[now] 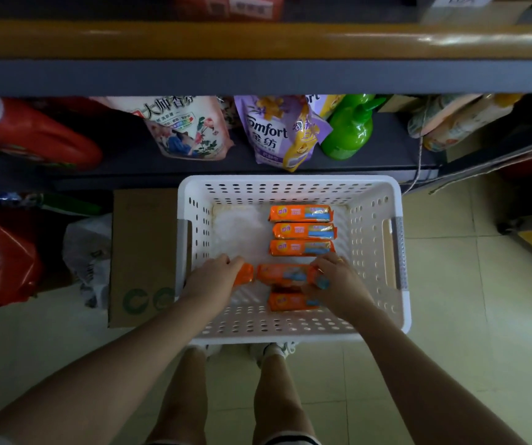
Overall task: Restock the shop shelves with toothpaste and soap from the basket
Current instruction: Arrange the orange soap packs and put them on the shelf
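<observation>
Both hands reach down into the white perforated plastic basket [293, 187] that stands on the pale tiled floor [466, 300] in front of the shelving. The left hand [214, 274] has its fingers curled round one orange foil-wrapped soap bar [244, 273], whose end sticks out to the right of the fist. The right hand [338, 281] grips the right end of a second orange soap bar [282, 273], which lies crosswise in the near half of the basket, just right of the one in the left hand. Beneath it, nearer the person, a further orange soap bar [290, 301] rests on the basket bottom, partly covered by the right hand. Toward the far side, three more orange soap bars [303, 231] lie side by side in a neat column, right of the middle. Left of the basket and touching its wall, a flat brown cardboard box [142, 252] lies on the floor. Beyond the basket, the low dark shelf [129, 155] carries a pink flowered refill pouch [187, 126], a purple Comfort softener pouch [271, 130] and a green plastic bottle [349, 130]; a red bag [33, 133] lies at far left. No toothpaste can be made out in the basket.
</observation>
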